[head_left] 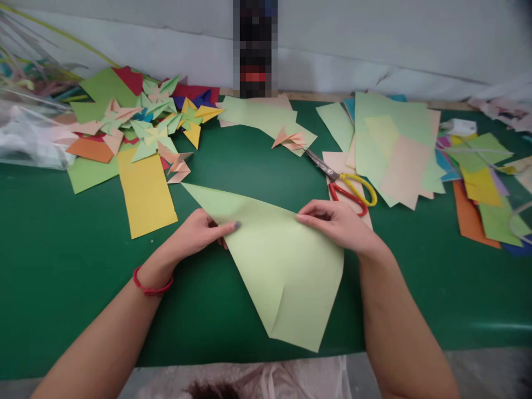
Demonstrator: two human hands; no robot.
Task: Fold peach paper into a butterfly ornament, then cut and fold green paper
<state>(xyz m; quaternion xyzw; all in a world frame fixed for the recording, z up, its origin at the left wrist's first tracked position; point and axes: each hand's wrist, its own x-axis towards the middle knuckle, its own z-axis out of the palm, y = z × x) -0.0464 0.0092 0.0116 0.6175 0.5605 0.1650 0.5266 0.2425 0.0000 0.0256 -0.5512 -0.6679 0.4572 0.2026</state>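
Note:
A large sheet of light green paper (286, 255) spans the space between my two hands, with a fold line near its lower corner. My left hand (208, 230) pinches its left edge, thumb on top and fingers underneath. At the upper right edge, my right hand (330, 221) grips the same sheet between thumb and fingers. Just beyond my right hand lie scissors (332, 173) with one red and one yellow handle loop, their blades toward a small folded pink paper piece (290, 138).
Folded paper stars (155, 133) and coloured sheets crowd the back left, near a yellow sheet (147, 191). Light green and pink sheets (369, 155) are stacked at the back right. More coloured paper (482, 183) and a white cable lie far right on the green table (62, 249).

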